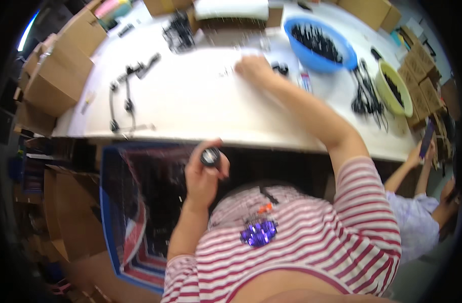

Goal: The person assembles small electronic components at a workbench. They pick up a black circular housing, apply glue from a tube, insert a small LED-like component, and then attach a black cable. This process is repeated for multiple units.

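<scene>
My left hand [201, 177] is closed around a small black round part [210, 157] with a lighter centre, held in front of the table's near edge. My right arm stretches far across the white table [190, 103]. Out there my right hand [254, 70] has its fingers bent together at the tabletop, slightly blurred; whatever they pinch is hidden. Several tiny pieces [225, 72] lie just left of those fingers. Right beside the hand sit small black parts [280, 68], and a little tube with a white and red label [305, 81].
A blue bowl [351, 58] and a yellow-green bowl [405, 108] hold black parts. Black cables [367, 96] lie between them; more black pieces [129, 105] lie left. Cartons [57, 93] flank the table. Below stands a blue bin [108, 212]. Another person [410, 222] holds a phone at right.
</scene>
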Demonstrator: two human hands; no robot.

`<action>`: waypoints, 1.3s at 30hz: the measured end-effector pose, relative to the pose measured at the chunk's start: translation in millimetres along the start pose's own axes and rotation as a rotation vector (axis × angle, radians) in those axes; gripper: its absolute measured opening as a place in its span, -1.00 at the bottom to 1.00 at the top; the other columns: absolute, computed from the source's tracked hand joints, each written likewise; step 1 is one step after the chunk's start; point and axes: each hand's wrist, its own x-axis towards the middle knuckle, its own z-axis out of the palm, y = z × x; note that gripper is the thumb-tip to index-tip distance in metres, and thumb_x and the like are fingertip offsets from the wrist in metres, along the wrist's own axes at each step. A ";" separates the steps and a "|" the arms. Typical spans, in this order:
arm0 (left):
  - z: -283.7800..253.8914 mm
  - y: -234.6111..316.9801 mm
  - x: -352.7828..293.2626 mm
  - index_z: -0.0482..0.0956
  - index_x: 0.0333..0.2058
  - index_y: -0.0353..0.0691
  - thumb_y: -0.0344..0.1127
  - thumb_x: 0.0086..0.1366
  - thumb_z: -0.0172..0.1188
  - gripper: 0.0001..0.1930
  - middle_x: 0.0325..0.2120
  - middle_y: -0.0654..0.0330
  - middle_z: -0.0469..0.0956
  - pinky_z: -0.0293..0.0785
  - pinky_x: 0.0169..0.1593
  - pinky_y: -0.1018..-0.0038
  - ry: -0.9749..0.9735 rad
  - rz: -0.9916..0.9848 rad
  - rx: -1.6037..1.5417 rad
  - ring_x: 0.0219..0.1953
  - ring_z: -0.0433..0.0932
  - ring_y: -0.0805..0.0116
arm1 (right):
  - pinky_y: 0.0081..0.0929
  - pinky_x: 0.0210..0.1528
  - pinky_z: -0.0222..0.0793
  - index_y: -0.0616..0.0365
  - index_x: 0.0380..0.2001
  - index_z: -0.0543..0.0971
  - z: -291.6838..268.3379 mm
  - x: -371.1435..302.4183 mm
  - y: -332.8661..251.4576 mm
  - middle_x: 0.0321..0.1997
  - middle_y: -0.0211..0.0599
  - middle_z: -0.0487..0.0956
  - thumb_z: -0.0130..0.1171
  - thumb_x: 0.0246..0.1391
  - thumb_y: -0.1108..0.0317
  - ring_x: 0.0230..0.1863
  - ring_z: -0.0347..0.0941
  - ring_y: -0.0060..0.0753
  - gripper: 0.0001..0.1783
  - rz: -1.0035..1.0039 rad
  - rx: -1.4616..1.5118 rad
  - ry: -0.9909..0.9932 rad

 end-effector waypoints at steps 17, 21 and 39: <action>5.9 -45.6 26.8 0.25 -0.02 -0.41 0.10 0.22 -0.04 -0.37 -0.60 0.28 0.31 0.16 -0.46 0.64 -0.142 -0.168 -0.012 -0.54 0.25 0.54 | -0.36 -0.23 0.33 0.06 -0.41 0.57 -43.3 -132.4 -16.5 -0.38 -0.24 0.52 0.12 -0.08 0.17 -0.30 0.44 -0.22 -0.78 0.013 0.459 0.032; 8.8 -50.4 30.3 0.34 -0.10 -0.31 0.16 0.20 -0.05 -0.42 -0.66 0.28 0.31 0.16 -0.55 0.63 -0.089 -0.229 0.141 -0.62 0.25 0.54 | -0.25 -0.21 0.31 0.02 -0.45 0.56 -22.8 -129.9 -11.6 -0.34 -0.19 0.48 0.08 -0.08 0.13 -0.26 0.42 -0.12 -0.77 0.009 0.482 0.074; 18.0 -69.1 35.2 0.44 -0.19 -0.36 -0.27 0.20 0.10 -0.71 -0.61 0.32 0.35 0.10 -0.49 0.69 -0.141 -0.238 0.090 -0.58 0.20 0.61 | -0.72 -0.44 0.20 0.13 -0.35 0.61 -85.3 -162.4 -24.4 -0.37 -0.45 0.54 0.28 -0.15 0.38 -0.38 0.37 -0.66 -0.79 -0.345 0.905 0.128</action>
